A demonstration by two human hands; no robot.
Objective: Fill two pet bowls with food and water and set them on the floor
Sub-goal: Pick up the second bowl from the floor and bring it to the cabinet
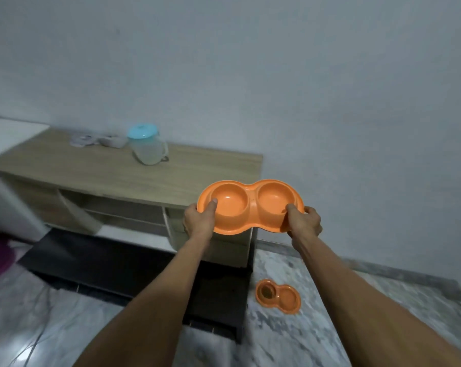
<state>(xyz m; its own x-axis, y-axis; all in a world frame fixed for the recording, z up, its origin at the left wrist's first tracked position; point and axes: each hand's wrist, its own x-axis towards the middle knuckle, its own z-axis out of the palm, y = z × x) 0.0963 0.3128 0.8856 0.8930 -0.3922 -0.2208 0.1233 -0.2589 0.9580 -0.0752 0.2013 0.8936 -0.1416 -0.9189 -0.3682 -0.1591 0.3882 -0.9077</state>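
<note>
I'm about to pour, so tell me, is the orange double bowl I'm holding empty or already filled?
Empty. Both wells of the held double bowl show bare orange plastic, with no food or water visible.

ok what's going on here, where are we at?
A person holds an empty orange double pet bowl in the air with both hands, left hand and right hand each gripping one end, near the wooden cabinet. A second orange double bowl already sits on the floor, with something dark in one compartment. A lidded pitcher stands on the cabinet top. The held bowl is not yet filled.
</note>
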